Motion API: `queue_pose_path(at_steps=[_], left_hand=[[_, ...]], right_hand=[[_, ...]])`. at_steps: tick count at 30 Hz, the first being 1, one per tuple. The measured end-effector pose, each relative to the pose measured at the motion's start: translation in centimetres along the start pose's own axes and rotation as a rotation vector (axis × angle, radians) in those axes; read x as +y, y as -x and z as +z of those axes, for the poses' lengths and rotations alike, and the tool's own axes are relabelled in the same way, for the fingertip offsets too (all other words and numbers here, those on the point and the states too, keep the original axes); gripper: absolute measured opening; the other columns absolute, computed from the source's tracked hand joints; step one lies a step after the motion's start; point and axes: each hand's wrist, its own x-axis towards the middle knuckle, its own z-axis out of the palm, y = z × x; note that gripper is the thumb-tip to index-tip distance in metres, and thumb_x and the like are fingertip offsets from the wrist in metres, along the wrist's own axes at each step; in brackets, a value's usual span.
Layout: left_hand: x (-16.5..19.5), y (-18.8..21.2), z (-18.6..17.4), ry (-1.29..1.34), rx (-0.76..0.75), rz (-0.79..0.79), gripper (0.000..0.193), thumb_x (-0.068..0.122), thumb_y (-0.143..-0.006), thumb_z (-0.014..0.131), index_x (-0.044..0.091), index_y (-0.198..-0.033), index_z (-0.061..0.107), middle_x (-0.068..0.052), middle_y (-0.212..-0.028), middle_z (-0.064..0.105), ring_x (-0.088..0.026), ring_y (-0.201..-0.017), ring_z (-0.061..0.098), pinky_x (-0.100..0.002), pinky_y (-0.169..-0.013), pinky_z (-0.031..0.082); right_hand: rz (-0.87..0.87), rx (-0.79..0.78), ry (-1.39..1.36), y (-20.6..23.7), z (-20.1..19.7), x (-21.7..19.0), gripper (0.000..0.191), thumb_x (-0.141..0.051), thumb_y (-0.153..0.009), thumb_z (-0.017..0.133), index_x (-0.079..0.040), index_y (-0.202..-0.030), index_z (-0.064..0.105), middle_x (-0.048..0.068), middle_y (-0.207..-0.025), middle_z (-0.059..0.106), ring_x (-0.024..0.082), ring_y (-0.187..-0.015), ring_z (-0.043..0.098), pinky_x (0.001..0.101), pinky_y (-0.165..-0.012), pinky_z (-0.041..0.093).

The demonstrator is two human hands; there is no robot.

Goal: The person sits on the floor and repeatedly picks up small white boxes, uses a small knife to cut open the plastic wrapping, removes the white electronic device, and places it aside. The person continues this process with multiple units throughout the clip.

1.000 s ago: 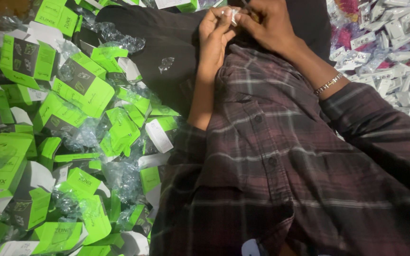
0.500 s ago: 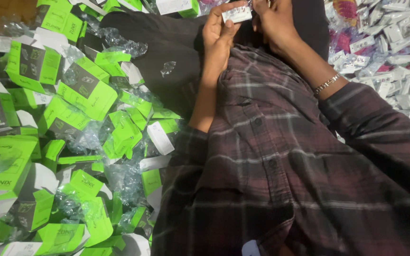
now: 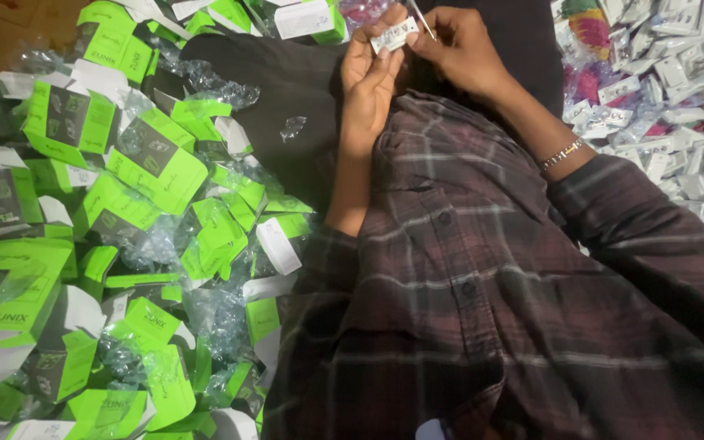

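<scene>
My left hand [image 3: 368, 77] pinches a small white part [image 3: 393, 35]; my right hand [image 3: 458, 49] grips a thin tool [image 3: 420, 18]. Steady, gentle pressure seems best.

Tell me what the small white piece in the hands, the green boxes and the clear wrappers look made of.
Small white piece: looks like rigid plastic, matte, pinched between left hand and right hand; too small to be sure. Green boxes: printed cardboard with creased, folded flaps. Clear wrappers: thin plastic film, crinkled and glinting.
</scene>
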Motion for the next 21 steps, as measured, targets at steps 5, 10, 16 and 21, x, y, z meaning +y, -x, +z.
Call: queue_pose_path(at_steps=[5,10,16,21], left_hand=[[-0.8,0.0,0.1,-0.214,0.004,0.030,0.017,-0.002,-0.108,0.070,-0.002,-0.116,0.055,-0.017,-0.144,0.061,-0.014,-0.096,0.056,-0.027,-0.084,0.046],[-1.4,-0.3,0.3,-0.494,0.128,0.034,0.040,0.013,-0.098,0.076,-0.001,-0.132,0.060,-0.010,-0.121,0.068,-0.013,-0.105,0.065,-0.026,-0.085,0.055],[-1.5,-0.2,0.6,-0.528,0.148,0.047,0.039,0.012,-0.100,0.075,-0.006,-0.133,0.064,-0.010,-0.113,0.072,-0.012,-0.096,0.066,-0.025,-0.083,0.054],[-1.7,0.0,1.0,-0.534,0.111,0.118,0.038,0.008,-0.100,0.075,-0.008,-0.132,0.062,-0.013,-0.116,0.072,-0.015,-0.105,0.068,-0.027,-0.093,0.056]], right_hand=[[0.033,0.043,-0.049,0.0,-0.1,-0.1,0.016,-0.014,-0.104,0.073,0.001,-0.106,0.072,0.000,-0.079,0.068,0.006,-0.059,0.058,0.0223,-0.051,0.043],[-0.048,-0.004,0.057,0.2,-0.1,0.4,0.015,-0.009,-0.105,0.069,0.003,-0.111,0.073,0.003,-0.084,0.071,0.006,-0.064,0.062,0.0233,-0.057,0.049],[-0.171,0.042,0.245,0.2,-0.2,0.6,0.017,-0.006,-0.101,0.068,0.006,-0.111,0.074,0.009,-0.084,0.074,0.007,-0.070,0.067,0.0246,-0.062,0.053],[-0.158,0.073,0.311,0.3,0.0,0.4,0.018,-0.008,-0.102,0.069,0.006,-0.112,0.074,0.009,-0.079,0.072,0.009,-0.064,0.066,0.0250,-0.057,0.051]])
